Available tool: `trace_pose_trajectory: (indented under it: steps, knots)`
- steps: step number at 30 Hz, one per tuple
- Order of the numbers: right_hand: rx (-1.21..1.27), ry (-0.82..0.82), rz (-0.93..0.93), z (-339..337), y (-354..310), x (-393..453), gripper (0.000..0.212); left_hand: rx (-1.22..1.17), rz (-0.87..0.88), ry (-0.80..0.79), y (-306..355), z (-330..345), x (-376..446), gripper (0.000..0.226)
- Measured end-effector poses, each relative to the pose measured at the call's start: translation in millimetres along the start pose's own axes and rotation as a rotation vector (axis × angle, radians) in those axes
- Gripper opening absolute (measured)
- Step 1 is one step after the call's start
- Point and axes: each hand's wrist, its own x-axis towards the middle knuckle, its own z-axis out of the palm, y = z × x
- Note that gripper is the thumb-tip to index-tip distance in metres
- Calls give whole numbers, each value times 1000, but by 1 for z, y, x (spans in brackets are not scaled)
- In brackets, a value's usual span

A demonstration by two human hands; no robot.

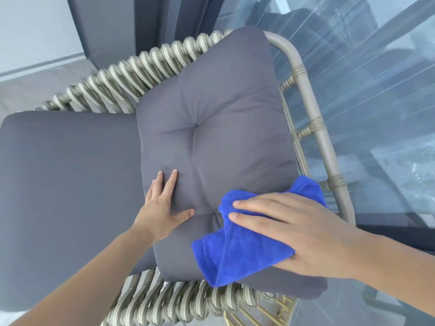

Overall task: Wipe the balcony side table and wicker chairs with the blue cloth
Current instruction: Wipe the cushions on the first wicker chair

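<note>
**Wiping the back cushion of the wicker chair**

The person stands over one wicker chair beside the glass balustrade, and the step in hand seems to be the wiping of its grey back cushion. The side table is not in view, so I cannot say how much of the whole task is done.

The right hand lies flat on the blue cloth, fingers straight and a little spread, and presses it on the lower right part of the cushion; it does not clench the cloth. The cloth is bunched, with one fold out past the knuckles near the chair frame. The left hand is released too, its palm and straight fingers resting on the cushion to the left, I think to keep it steady.

The next move probably calls for a sweep of the cloth across the cushion toward the left hand, with even pressure, then the seat cushion and the woven rim.
</note>
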Motion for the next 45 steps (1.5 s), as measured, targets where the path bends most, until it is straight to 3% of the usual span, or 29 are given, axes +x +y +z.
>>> trace_pose_trajectory:
  steps: [3, 6, 10, 14, 20, 24, 28, 30, 33, 38, 45]
  knots:
    - [57, 11, 25, -1, 0, 49, 78, -50, 32, 24, -4, 1, -4, 112]
    - [-11, 59, -28, 6, 17, 112, 66, -206, 27, 64, -9, 0, -11, 100]
    - [-135, 72, -25, 17, 53, 200, 57, -7, 137, 115, -16, -5, -11, 105]
    - [-236, 48, 69, 13, 83, 273, 55, 45, 126, 59, -18, -12, -10, 104]
    - [-333, 28, 212, 3, 118, 360, 42, 93, 145, 103, -19, -7, -10, 103]
    - [-342, -89, 297, 21, 133, 374, 69, 162, 175, 87, -24, -12, -8, 101]
    - [-211, -79, 323, 35, 134, 379, 83, 227, 189, 83, -41, -30, 2, 99]
    - [-154, -111, 283, 39, 129, 383, 79, 193, 134, 86, -48, -40, 9, 103]
    - [-258, -227, 204, 55, 122, 388, 66, 141, 66, 74, -53, -52, 17, 107]
    - [-402, -301, 235, 80, 114, 406, 61, 63, 0, 46, -54, -58, 17, 89]
    - [-472, -336, 181, 105, 103, 417, 53, -78, -118, 57, -63, -61, 14, 80]
